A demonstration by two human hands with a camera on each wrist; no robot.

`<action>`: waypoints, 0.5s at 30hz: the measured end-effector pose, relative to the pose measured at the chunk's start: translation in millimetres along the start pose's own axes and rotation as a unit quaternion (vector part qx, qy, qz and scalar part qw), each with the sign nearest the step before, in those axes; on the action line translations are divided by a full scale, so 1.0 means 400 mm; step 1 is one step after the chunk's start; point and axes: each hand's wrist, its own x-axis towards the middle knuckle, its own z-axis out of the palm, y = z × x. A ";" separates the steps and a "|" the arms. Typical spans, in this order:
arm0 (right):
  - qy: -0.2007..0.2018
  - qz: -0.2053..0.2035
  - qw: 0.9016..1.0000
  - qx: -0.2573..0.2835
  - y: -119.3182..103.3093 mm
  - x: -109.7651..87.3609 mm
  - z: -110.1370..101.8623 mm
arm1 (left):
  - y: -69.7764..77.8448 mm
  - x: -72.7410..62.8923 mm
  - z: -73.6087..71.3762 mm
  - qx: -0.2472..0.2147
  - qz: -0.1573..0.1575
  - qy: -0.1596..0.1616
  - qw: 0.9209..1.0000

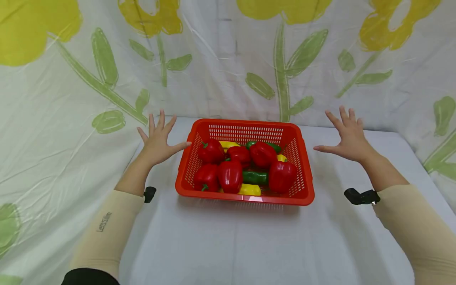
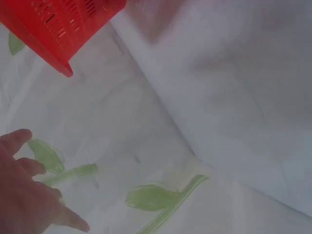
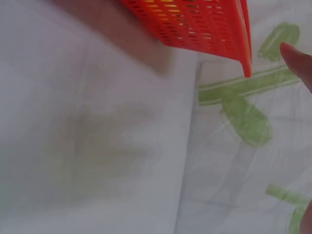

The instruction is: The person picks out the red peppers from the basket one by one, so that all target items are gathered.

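A red plastic basket [image 1: 246,199] with slotted walls stands on the white table. Inside lie several red bell peppers [image 1: 230,176], a green pepper [image 1: 255,177] and a yellow pepper [image 1: 250,190]; more green and yellow pieces show partly behind the red ones. My left hand [image 1: 158,143] is held up at the basket's left, fingers spread, the thumb tip close to the rim. On the other side my right hand [image 1: 347,138] is likewise spread, a little apart from the basket. Neither hand holds anything. The wrist views show the basket's outer wall [image 2: 58,29] and only parts of the hands.
The white-covered table [image 1: 213,245] extends in front of the basket and to both sides. Behind it hangs a pale curtain [image 1: 221,79] with yellow flowers and green leaves. A black strap piece [image 1: 361,196] sits at the right wrist, another [image 1: 150,194] at the left.
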 end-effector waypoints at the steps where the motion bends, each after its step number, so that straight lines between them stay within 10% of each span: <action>1: -0.005 -0.003 1.000 0.012 -0.002 0.001 -0.001 | 0.002 -0.004 0.003 -0.011 -0.008 -0.011 1.000; 15: -0.083 -0.027 0.995 0.057 -0.037 0.010 -0.008 | 0.038 -0.038 0.044 -0.147 -0.057 -0.099 0.982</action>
